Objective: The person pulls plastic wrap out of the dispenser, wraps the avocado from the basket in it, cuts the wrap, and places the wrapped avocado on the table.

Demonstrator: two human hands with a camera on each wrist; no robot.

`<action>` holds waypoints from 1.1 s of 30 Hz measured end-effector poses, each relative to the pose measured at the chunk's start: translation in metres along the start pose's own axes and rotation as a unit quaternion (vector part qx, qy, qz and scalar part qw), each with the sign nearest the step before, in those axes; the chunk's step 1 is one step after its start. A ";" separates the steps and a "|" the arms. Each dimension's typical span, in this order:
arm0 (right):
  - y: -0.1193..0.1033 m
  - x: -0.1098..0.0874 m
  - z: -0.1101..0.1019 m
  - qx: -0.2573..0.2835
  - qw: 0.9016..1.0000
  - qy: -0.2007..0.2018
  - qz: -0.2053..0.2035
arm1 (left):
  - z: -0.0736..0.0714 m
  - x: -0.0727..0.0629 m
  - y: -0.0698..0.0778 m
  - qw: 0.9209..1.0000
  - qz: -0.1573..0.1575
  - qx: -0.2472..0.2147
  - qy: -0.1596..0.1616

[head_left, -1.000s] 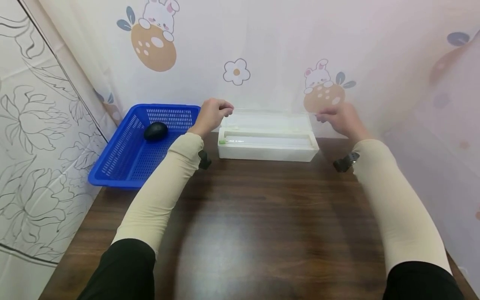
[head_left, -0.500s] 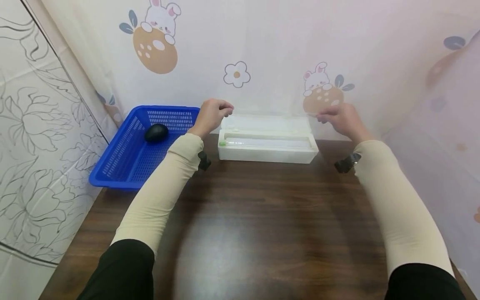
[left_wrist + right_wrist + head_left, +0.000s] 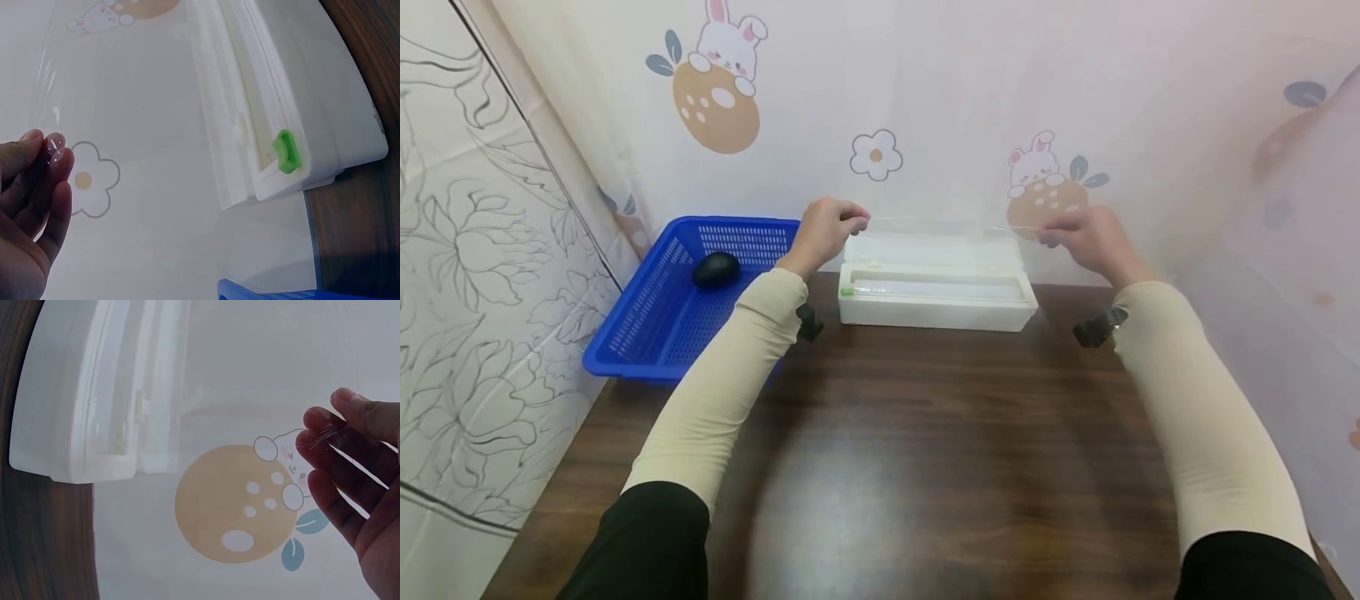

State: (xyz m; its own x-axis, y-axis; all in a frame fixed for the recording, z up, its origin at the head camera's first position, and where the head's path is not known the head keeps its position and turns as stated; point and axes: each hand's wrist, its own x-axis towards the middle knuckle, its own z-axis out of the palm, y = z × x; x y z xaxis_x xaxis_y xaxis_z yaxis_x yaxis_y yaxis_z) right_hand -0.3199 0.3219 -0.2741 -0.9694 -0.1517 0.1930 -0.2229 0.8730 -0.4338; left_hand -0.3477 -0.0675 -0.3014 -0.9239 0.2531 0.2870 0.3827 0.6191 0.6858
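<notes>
A white cling film dispenser (image 3: pixel 936 315) lies near the back of the table, its lid (image 3: pixel 934 250) raised at the rear. Clear cling film (image 3: pixel 53 94) rises from it and is stretched between both hands. My left hand (image 3: pixel 822 233) pinches one top corner between thumb and fingertips, above the dispenser's left end. At the other corner, my right hand (image 3: pixel 1093 239) pinches the film in the same manner, up and beyond the right end. A green slide cutter (image 3: pixel 286 152) sits at the left end of the dispenser's slot. The film's outline is faint against the pale cloth.
A blue perforated basket (image 3: pixel 625 333) stands at the left, holding a dark avocado-shaped object (image 3: pixel 716 269). Patterned cloth (image 3: pixel 955 100) hangs close behind the dispenser. The brown wooden table (image 3: pixel 940 450) stretches in front, under both forearms.
The head view has tilted slightly, so the dispenser, basket and cloth pattern sit a little lower. Both hands keep their pinch on the film and have barely moved.
</notes>
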 end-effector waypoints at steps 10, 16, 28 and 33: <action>-0.001 -0.001 -0.004 -0.003 1.000 -0.006 0.003 | -0.001 -0.003 0.004 1.000 0.005 -0.005 0.005; -0.006 -0.004 -0.005 -0.003 1.000 -0.011 0.011 | -0.005 -0.006 0.004 1.000 0.008 0.003 0.002; -0.012 -0.001 -0.014 -0.004 1.000 0.012 -0.002 | -0.014 -0.005 0.009 1.000 0.019 0.007 0.011; -0.013 -0.005 -0.021 -0.012 1.000 0.020 -0.001 | -0.017 -0.004 0.014 0.999 0.035 0.008 0.016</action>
State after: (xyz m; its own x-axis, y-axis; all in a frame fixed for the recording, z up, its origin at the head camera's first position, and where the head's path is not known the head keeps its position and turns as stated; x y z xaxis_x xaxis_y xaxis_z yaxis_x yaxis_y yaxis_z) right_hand -0.3103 0.3204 -0.2511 -0.9639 -0.1349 0.2296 -0.2218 0.8838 -0.4119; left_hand -0.3391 -0.0724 -0.2817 -0.8941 0.2725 0.3553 0.4460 0.6133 0.6519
